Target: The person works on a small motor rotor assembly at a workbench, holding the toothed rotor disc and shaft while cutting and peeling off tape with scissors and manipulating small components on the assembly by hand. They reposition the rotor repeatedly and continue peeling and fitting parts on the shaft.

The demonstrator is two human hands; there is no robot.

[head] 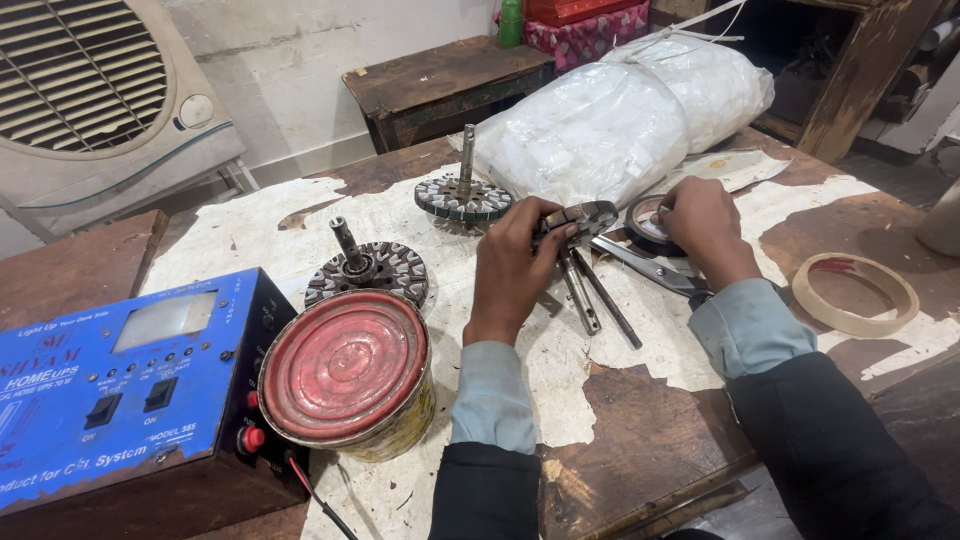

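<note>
My left hand [512, 262] grips the head of a pair of metal pliers [585, 268] lying on the worn table [640, 430], their handles pointing toward me. My right hand [700, 222] rests on a dark roll of tape [645, 228], fingers curled over it. Scissors [650, 266] lie under my right wrist. Two round motor stators with upright shafts stand beyond my left hand, one [463, 196] near the back, the other [368, 270] to its left.
A round tin with a red lid [347, 372] and a blue power unit [120, 385] stand at the left. A pale tape ring [855, 293] lies at the right. A large clear bag of white pieces [620, 115] fills the back. An air cooler [100, 90] stands behind.
</note>
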